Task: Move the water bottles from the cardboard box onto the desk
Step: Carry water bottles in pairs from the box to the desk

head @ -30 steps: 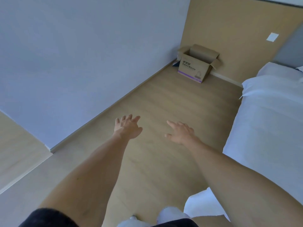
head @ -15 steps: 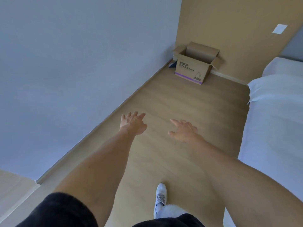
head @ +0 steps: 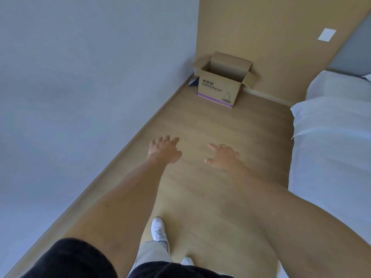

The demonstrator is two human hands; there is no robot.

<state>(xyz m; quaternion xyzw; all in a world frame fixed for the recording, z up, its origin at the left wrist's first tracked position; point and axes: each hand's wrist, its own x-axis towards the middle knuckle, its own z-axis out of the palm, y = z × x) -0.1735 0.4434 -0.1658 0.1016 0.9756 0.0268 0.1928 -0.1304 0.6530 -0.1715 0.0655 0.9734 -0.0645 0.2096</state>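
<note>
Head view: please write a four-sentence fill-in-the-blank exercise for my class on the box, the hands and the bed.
1. The box stands on the floor with its flaps ____.
2. Both the left hand and the right hand hold ____.
3. The bed lies on the person's ____ side.
4. The box stands in the ____ of the room, where two walls meet.

Missing words: open; nothing; right; corner
</note>
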